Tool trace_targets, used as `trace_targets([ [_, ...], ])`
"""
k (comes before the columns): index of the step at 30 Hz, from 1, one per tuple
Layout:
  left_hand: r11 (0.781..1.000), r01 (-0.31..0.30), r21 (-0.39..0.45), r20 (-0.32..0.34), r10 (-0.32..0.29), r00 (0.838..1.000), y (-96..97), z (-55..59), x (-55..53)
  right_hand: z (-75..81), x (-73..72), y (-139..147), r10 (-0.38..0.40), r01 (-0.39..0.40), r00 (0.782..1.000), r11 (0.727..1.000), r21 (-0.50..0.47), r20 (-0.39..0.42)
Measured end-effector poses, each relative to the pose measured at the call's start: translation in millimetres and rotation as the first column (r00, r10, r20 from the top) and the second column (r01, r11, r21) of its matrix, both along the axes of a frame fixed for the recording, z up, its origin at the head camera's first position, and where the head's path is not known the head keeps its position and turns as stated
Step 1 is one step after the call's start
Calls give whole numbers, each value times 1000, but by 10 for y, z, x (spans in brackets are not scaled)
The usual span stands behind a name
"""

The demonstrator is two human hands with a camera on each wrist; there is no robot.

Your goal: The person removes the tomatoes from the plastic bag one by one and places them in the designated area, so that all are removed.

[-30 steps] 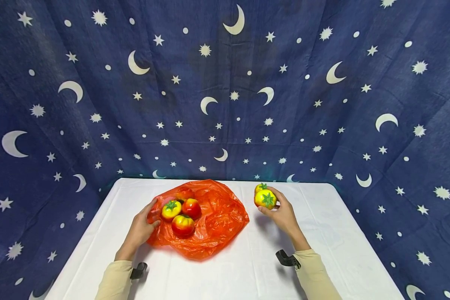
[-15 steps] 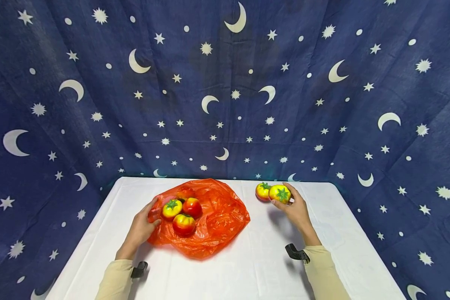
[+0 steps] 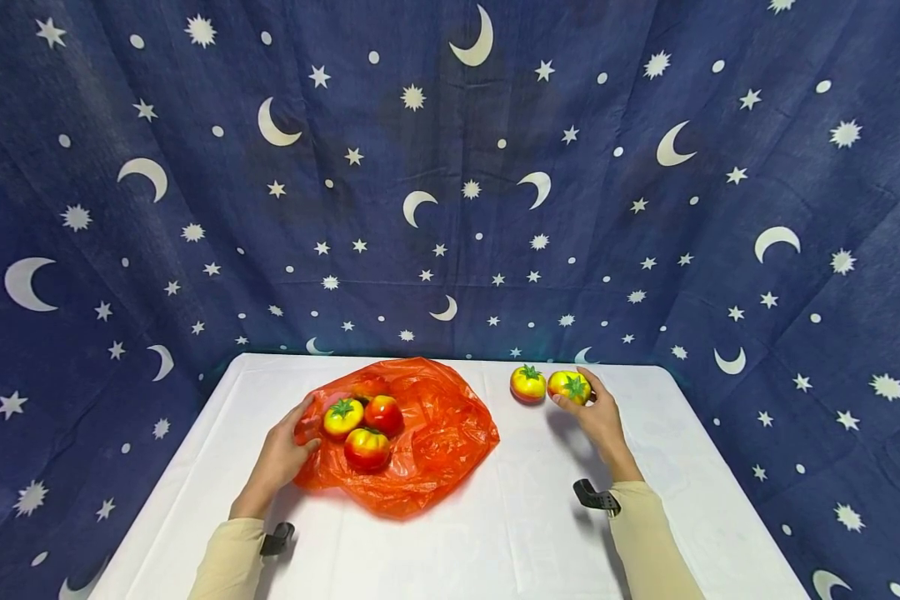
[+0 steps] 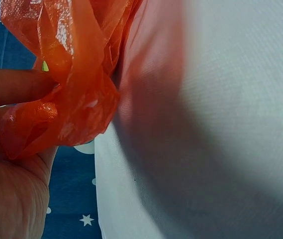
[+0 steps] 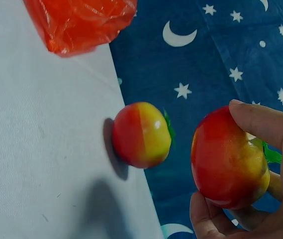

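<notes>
A thin red-orange plastic bag [image 3: 442, 433] lies spread on the left half of the white table. Several glossy red-and-yellow tomatoes [image 3: 367, 450] are grouped at its left part, one of them dimmed behind the film. My left hand [image 3: 281, 454] grips the bag's left edge; the left wrist view has the thumb pressed against the crumpled plastic [image 4: 81, 64]. Over on the right, my right hand [image 3: 602, 421] holds a tomato [image 5: 226, 162] with a green leafy top between thumb and fingers. Just left of it, another tomato [image 3: 528, 384] sits on the table, slightly apart.
The white tabletop [image 3: 465, 550] ends at a far edge close behind the tomatoes. Behind it hangs a dark blue curtain [image 3: 450, 167] with moons and stars. A black wrist strap [image 3: 596, 497] is on the right arm, and a similar one [image 3: 277, 540] on the left.
My right hand has carried its tomato rightward and lower, uncovering the tomato on the table and parting from it. My left hand and the bag have stayed in place.
</notes>
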State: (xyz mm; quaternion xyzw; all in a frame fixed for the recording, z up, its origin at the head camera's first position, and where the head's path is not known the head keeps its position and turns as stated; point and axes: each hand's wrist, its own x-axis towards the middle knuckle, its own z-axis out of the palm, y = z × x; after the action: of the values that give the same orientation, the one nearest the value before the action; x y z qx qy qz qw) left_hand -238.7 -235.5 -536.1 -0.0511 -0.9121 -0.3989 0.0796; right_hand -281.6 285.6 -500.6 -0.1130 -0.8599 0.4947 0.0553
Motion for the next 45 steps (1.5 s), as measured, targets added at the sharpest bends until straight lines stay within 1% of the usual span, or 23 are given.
trace_targets([
  [10,1000,-8,-4,24,8,1000,6,8,-11,-113,-160,95,3,-4,1000,999,36,18],
  [13,1000,-9,0,28,9,1000,6,7,-11,-143,-205,110,-8,7,1000,999,37,24],
  [20,1000,-9,-7,16,9,1000,1,7,-3,-228,-296,131,-33,31,999,998,59,33],
  [30,1000,-3,-9,8,3,1000,7,21,-22,-304,-374,102,-47,46,999,996,75,19],
  [34,1000,-8,-9,-1,8,1000,6,18,-29,-352,-440,117,-64,63,997,996,56,30],
  [37,1000,-10,-18,0,10,1000,5,3,-21,-403,-482,141,-68,65,996,996,65,50],
  [41,1000,-16,-19,15,16,1000,9,-23,-11,-473,-496,160,-65,58,995,994,90,76],
  [45,1000,-19,-14,20,19,1000,12,-33,-12,-507,-491,153,-71,66,995,994,84,71],
])
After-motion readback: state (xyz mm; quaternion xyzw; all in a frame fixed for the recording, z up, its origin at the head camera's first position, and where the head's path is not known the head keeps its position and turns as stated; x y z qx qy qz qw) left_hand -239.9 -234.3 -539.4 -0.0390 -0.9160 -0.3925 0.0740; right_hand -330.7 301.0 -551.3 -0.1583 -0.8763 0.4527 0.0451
